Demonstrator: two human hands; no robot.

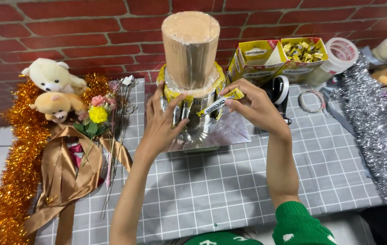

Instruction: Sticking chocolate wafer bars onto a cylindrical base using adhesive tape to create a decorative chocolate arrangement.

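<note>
head view: right hand [253, 105] pinches a yellow candy bar [220, 103] by its end, against the foil tower [189, 68] on the surface [229, 181]. left hand [164, 119], fingers spread, presses bars already on the tier. the bar looks light, its wrapper slippery; best held at the crimped ends.

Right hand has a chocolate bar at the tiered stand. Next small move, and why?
Probably swing the chocolate bar upright and press it against the stand's lower tier, next to the bars already lining it. The right hand pinches it tilted, close to the tier; the left hand rests fingers on the bars already in place, and the front to their right looks bare.
</note>
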